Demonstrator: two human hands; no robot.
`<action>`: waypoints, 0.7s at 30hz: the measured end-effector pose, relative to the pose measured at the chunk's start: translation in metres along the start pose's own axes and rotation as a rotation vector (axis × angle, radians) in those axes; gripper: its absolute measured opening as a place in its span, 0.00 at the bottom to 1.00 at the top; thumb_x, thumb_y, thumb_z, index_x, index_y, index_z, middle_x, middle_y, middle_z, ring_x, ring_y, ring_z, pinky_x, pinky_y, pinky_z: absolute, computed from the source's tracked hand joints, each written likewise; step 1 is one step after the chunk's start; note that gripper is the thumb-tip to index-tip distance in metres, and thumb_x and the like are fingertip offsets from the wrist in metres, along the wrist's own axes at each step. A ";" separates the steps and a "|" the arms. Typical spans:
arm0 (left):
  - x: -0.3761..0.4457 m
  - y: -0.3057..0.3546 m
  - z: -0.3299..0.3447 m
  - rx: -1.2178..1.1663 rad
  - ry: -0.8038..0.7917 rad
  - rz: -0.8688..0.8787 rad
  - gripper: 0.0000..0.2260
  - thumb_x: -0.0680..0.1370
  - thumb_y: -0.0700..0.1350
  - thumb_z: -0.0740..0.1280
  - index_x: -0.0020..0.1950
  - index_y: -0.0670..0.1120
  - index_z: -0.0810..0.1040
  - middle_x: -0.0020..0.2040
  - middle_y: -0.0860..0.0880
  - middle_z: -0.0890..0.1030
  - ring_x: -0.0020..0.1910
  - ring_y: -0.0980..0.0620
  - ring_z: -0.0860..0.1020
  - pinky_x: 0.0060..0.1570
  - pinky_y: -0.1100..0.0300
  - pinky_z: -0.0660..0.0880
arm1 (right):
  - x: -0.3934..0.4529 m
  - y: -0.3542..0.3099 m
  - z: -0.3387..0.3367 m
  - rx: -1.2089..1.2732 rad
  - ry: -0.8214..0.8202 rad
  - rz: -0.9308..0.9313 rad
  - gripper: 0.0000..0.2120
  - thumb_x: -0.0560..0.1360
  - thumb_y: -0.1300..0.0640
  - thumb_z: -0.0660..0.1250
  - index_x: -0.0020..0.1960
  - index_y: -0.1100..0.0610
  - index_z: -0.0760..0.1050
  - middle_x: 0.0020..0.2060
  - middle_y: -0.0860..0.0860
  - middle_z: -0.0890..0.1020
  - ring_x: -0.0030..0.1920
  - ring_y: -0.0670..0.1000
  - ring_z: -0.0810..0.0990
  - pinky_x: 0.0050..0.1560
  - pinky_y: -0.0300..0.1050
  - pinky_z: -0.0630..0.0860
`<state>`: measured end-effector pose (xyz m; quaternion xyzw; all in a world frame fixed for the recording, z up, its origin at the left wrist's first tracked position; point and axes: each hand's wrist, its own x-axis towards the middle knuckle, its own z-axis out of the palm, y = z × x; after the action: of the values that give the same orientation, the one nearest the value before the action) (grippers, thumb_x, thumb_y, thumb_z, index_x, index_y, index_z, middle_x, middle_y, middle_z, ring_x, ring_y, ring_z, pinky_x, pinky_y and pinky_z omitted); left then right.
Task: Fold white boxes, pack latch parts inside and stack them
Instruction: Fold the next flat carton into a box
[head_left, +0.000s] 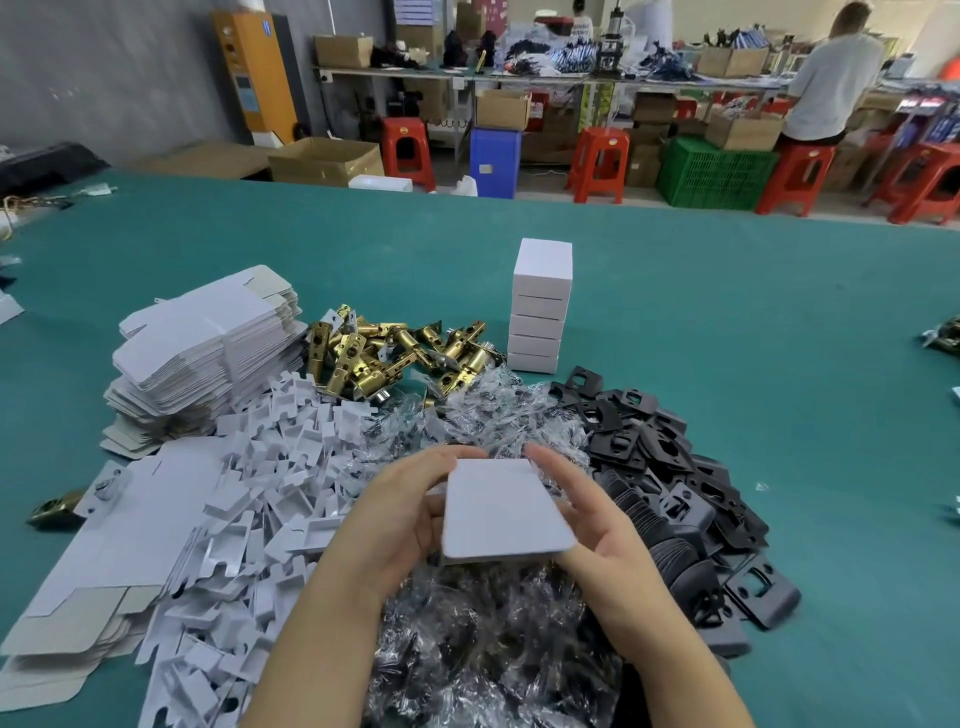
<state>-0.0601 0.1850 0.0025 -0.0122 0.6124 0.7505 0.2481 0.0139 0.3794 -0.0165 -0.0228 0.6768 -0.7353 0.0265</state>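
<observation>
Over green table (727, 322), hands hide box (504, 512) sides.

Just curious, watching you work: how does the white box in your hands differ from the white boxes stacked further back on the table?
The held white box is single, gripped off the table, tilted, between left hand and right hand. The stacked white boxes number about five, resting level in a column. Both look plain white and alike in shape.

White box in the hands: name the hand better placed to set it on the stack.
Right, probably. Both hands hold the white box, but the stack of boxes stands ahead and slightly right, nearer the right hand than the left hand.
</observation>
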 end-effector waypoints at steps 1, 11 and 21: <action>0.000 0.000 0.000 -0.003 0.006 0.002 0.11 0.82 0.46 0.64 0.51 0.49 0.87 0.43 0.45 0.86 0.37 0.50 0.83 0.28 0.57 0.77 | -0.001 0.000 0.001 -0.021 -0.023 -0.004 0.28 0.79 0.67 0.69 0.74 0.46 0.71 0.60 0.43 0.84 0.58 0.45 0.83 0.54 0.38 0.79; -0.004 -0.005 -0.002 0.153 -0.152 0.198 0.24 0.70 0.67 0.75 0.64 0.61 0.82 0.46 0.50 0.86 0.29 0.54 0.76 0.28 0.63 0.74 | 0.005 0.006 0.007 0.084 0.199 -0.105 0.08 0.75 0.52 0.71 0.54 0.51 0.83 0.29 0.50 0.80 0.23 0.43 0.73 0.26 0.32 0.68; 0.003 -0.013 0.004 0.647 -0.065 0.345 0.13 0.76 0.54 0.74 0.58 0.69 0.81 0.40 0.65 0.83 0.36 0.67 0.78 0.35 0.75 0.71 | 0.006 0.006 0.003 -0.047 0.279 -0.174 0.10 0.75 0.47 0.72 0.56 0.38 0.81 0.33 0.42 0.81 0.27 0.41 0.74 0.28 0.34 0.71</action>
<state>-0.0566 0.1917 -0.0088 0.1942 0.8028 0.5489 0.1284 0.0082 0.3756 -0.0217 0.0203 0.6862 -0.7150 -0.1323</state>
